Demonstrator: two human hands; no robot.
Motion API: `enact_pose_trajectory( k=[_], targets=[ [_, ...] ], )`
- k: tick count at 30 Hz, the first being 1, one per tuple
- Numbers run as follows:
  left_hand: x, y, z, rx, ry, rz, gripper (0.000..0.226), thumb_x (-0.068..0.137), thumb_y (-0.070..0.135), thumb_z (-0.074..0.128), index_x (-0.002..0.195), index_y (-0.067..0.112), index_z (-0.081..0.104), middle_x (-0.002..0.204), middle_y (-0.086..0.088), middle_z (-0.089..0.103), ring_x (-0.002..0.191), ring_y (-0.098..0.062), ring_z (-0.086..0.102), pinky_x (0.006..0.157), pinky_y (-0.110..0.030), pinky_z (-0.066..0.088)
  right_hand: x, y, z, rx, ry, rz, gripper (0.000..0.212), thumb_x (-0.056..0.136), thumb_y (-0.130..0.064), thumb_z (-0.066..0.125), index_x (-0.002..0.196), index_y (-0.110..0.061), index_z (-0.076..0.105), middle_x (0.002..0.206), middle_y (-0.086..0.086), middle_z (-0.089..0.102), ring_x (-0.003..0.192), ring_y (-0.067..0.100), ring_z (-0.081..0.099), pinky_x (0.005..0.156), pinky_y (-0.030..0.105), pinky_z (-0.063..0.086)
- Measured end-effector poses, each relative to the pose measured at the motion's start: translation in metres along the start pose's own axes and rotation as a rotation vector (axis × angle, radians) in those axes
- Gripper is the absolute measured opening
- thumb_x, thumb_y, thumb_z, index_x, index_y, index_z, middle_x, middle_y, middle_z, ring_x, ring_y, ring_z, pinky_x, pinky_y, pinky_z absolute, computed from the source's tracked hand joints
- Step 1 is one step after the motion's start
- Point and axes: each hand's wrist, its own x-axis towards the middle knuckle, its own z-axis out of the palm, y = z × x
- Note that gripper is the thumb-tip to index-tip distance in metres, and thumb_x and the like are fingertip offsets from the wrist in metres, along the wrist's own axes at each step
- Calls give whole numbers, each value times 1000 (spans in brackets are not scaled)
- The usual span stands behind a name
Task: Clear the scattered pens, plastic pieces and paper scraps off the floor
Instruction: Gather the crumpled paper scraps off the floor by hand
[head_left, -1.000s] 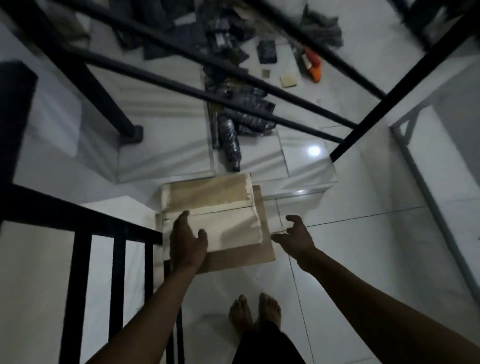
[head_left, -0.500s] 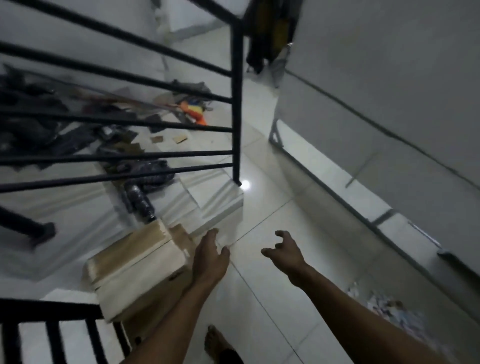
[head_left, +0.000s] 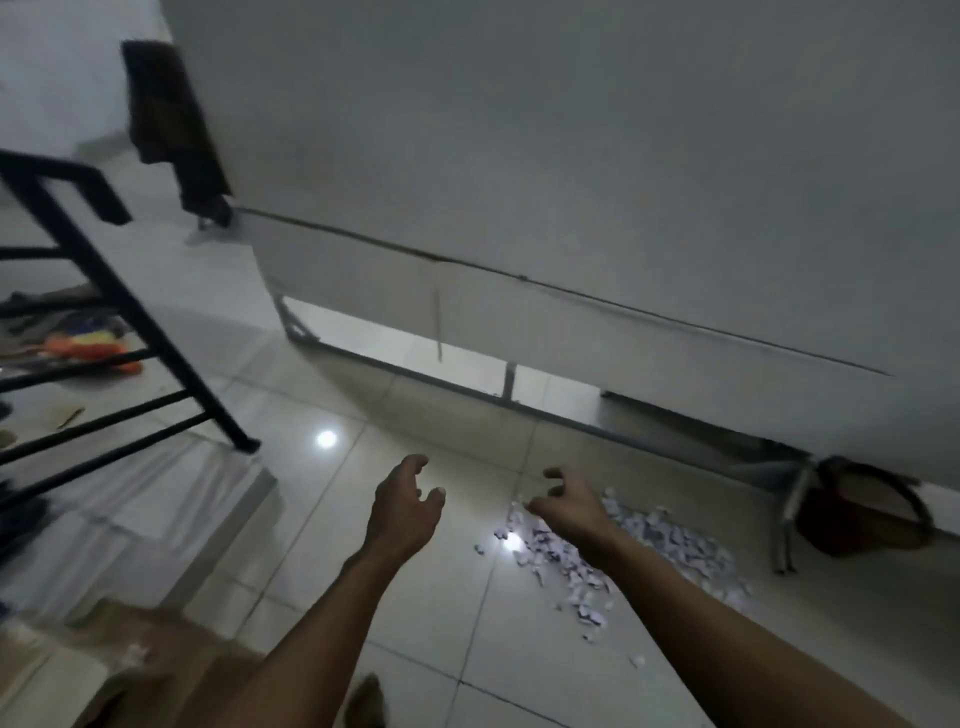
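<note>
Both hands, the left (head_left: 402, 512) and the right (head_left: 569, 506), are held empty with fingers loosely curled above the tiled floor (head_left: 415, 639), the right directly over the scraps (head_left: 623, 551), presumably for gathering them.

There is only one view, from a camera on the person's head. It looks forward and down at the tiled floor (head_left: 415, 613), from standing height. The picture is wide-angle and tilted, so the wall (head_left: 571, 156) leans across the upper part. Both arms reach from the bottom edge into the middle: the left hand (head_left: 402, 512) and the right hand (head_left: 569, 506). The black railing (head_left: 130, 312) stands at the left edge, and the paper scraps (head_left: 670, 551) lie at the lower right, near the camera.
</note>
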Motion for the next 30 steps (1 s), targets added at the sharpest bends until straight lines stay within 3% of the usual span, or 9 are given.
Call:
enact_pose_trajectory(
  k=[7,9,13,17,22,27,30],
  targets=[
    [16,66,91,71,-215,128,50,90,19,63,137,13,47,140,-7,51,111,-23,59,91,-30,48,-1,61,-99,99,206,114,37,78,-11,71,111,-16,54,95,10,64,72,20,60,63,31,47],
    [25,74,112,94,-265,137,50,90,19,63,137,13,48,139,-7,52,110,-23,59,90,-30,48,3,74,-113,116,236,153,39,79,-11,69,113,-17,53,91,7,63,70,19,58,59,27,44],
    [50,82,148,123,-353,140,50,90,18,64,137,12,48,139,-7,52,110,-24,59,91,-30,47,23,92,-131,127,265,192,50,81,-12,69,127,-15,50,104,2,59,86,20,57,72,31,48],
    [86,90,180,157,-421,161,50,89,18,65,135,10,49,136,-10,54,109,-25,60,91,-32,48,53,100,-145,120,282,221,54,85,-11,69,134,-15,48,130,9,53,103,17,50,83,31,47],
    [132,89,211,211,-487,177,48,88,17,66,133,9,51,133,-10,57,112,-26,59,91,-32,48,97,104,-150,84,299,214,55,87,-16,69,138,-17,48,137,8,51,120,22,51,89,32,49],
    [164,64,237,245,-529,140,48,88,17,65,134,8,51,134,-11,56,115,-28,58,95,-38,49,141,127,-141,85,273,277,56,86,-17,67,138,-19,47,135,11,52,109,24,55,92,40,51],
    [173,42,253,228,-550,105,48,89,14,64,134,8,50,135,-12,55,116,-28,57,95,-36,49,162,149,-130,78,253,296,56,87,-17,67,138,-18,47,136,9,52,116,24,55,93,37,50]
  ],
)
